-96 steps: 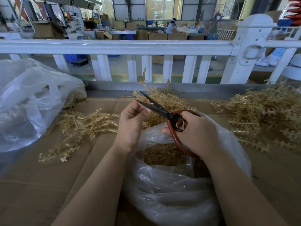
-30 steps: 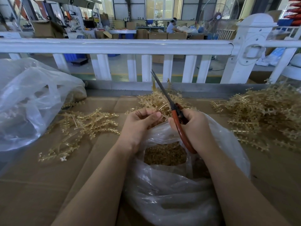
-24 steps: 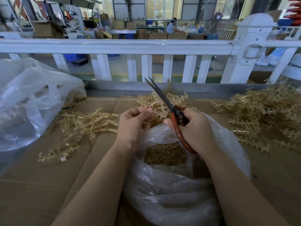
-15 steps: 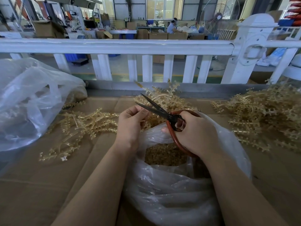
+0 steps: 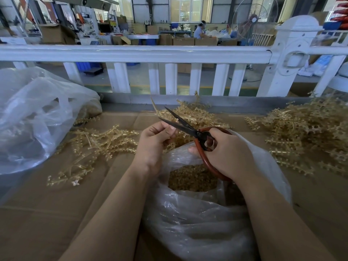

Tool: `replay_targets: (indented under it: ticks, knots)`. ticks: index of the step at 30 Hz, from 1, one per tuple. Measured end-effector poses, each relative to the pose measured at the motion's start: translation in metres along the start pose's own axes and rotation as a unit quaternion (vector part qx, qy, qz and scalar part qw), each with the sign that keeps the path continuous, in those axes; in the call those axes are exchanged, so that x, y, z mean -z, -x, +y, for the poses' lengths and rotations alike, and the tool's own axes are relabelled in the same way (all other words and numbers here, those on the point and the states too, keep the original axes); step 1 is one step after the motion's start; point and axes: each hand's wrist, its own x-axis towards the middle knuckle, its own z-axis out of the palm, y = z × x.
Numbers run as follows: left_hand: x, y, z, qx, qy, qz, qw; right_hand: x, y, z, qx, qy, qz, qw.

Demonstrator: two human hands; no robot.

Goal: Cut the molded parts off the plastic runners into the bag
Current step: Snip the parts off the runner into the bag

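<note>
I see matt brown cardboard lining the surface (image 5: 56, 213). The bag (image 5: 197, 223) is thin, crinkled, glossy clear plastic. Runners (image 5: 98, 140) look like translucent amber plastic. The scissors (image 5: 190, 127) have dull dark metal blades and smooth reddish handles.

Both hands raised side by side; left hand (image 5: 153, 142) fingers curled, pinching; right hand (image 5: 228, 153) curled, gripping.

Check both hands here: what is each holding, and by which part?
Right hand holds the scissors by the red handle loops. Left hand pinches a plastic runner at its near end.
</note>
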Motion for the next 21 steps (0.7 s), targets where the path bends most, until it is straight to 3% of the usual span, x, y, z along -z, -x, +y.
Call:
replay_targets:
  ticks: [10,21]
  knots:
    - [0.0014,-0.0002,-0.0010,-0.005,-0.003,0.012,1.000,0.0003,0.0020,-0.0047,0.005,0.037,0.052,0.998]
    - [0.0013,0.0006,-0.0010,-0.043,-0.018,0.002,0.999,0.0000,0.0033,-0.0056,0.013,0.040,0.052,0.998]
